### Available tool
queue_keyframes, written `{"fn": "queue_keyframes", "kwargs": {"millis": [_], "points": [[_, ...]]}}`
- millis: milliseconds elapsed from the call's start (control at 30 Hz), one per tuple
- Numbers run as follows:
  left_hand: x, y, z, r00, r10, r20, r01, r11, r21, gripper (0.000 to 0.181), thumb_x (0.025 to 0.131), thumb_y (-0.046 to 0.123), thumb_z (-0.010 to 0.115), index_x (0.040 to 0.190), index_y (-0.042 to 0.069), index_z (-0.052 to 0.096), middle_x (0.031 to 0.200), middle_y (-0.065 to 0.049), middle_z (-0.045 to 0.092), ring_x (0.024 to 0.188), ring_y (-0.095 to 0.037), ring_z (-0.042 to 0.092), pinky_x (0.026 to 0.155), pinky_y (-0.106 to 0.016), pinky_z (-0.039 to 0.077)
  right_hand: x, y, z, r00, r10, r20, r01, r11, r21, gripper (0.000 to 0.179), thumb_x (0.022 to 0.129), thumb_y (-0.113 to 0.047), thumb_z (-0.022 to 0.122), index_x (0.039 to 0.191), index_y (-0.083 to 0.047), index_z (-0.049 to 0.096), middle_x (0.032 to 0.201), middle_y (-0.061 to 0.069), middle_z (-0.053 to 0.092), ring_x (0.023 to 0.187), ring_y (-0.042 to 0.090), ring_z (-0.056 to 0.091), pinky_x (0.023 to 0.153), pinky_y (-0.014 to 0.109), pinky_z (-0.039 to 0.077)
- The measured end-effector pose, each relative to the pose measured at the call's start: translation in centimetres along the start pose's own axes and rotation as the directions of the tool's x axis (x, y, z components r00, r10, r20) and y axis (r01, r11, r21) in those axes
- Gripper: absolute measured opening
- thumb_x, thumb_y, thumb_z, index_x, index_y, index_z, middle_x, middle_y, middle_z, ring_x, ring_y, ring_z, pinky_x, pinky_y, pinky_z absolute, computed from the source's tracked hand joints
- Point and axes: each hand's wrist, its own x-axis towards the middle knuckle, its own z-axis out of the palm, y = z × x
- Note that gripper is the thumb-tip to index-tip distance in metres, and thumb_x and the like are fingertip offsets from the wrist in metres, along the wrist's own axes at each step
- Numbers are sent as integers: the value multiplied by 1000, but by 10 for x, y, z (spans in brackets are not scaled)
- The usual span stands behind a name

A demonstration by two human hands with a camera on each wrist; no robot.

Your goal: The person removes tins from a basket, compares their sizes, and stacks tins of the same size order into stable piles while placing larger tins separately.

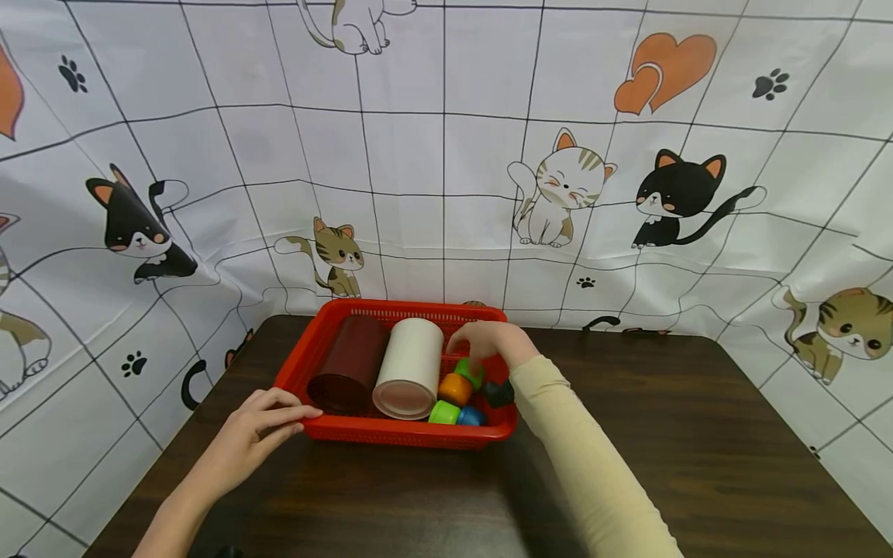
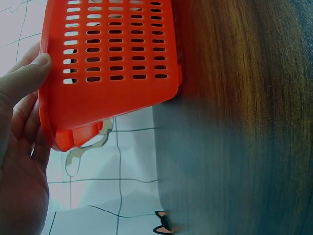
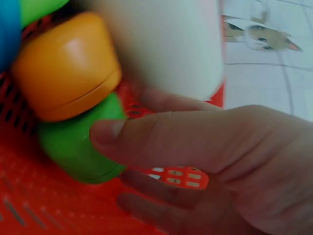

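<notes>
A red plastic basket (image 1: 401, 434) stands on the dark table. My left hand (image 1: 261, 430) holds its near left rim, thumb on the outer side and fingers behind the rim in the left wrist view. In the basket lie a dark brown cylinder (image 1: 352, 364) and a cream cylinder (image 1: 410, 360), side by side. At the right end sit small rounded pieces: green (image 3: 83, 147), orange (image 1: 455, 389), lime green (image 1: 443, 412), blue (image 1: 471, 417) and black (image 1: 498, 394). My right hand (image 1: 491, 341) reaches in over the green piece, thumb tip against or just above it, fingers spread beyond.
Behind and beside the table (image 1: 663, 434) hangs a white sheet (image 1: 446, 155) with a grid and cartoon cats. The basket stands near the table's back edge. Wood-grained tabletop extends to its right and in front.
</notes>
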Motion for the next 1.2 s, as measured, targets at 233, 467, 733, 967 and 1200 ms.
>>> {"fn": "queue_keyframes", "kwargs": {"millis": [233, 467, 733, 967, 1200], "points": [[-1, 1, 1, 1000, -2, -3, 2, 1000, -9, 46, 76, -2, 79, 109, 30, 75, 103, 15, 61, 97, 3, 42, 74, -16, 39, 7, -1, 1, 994, 19, 111, -18, 1000, -7, 57, 81, -2, 77, 131, -26, 64, 136, 2, 56, 122, 24, 46, 98, 40, 51], [1, 1, 2, 1000, 12, -10, -13, 1000, -19, 46, 75, -2, 79, 109, 29, 76, 103, 15, 61, 96, 3, 42, 74, -15, 37, 14, 2, 6, 984, 76, 163, -79, 997, 11, 58, 80, 2, 75, 130, -27, 65, 123, 2, 57, 112, 23, 46, 89, 37, 54], [0, 2, 2, 1000, -3, -1, 3, 1000, -10, 47, 75, -2, 79, 109, 30, 76, 102, 15, 61, 96, 3, 42, 74, -15, 40, 12, 1, 1, 993, 33, 113, -27, 998, -50, 58, 78, -2, 79, 129, -26, 65, 123, 0, 58, 108, 20, 48, 89, 35, 53], [0, 2, 1, 1000, 19, -16, -20, 1000, -23, 46, 74, -4, 79, 108, 27, 76, 101, 14, 61, 96, 2, 43, 74, -15, 37, 2, -1, -12, 998, -3, 58, 7, 997, -70, 56, 80, -7, 78, 131, -26, 63, 124, -1, 58, 106, 19, 51, 84, 32, 52], [0, 1, 1, 1000, 21, -14, -22, 999, -28, 45, 74, -4, 79, 108, 26, 76, 101, 14, 61, 94, 2, 42, 71, -16, 35, -5, 3, -23, 996, -93, 13, 93, 995, -35, 58, 83, -5, 75, 136, -21, 60, 135, 2, 54, 110, 21, 50, 88, 32, 51]]}}
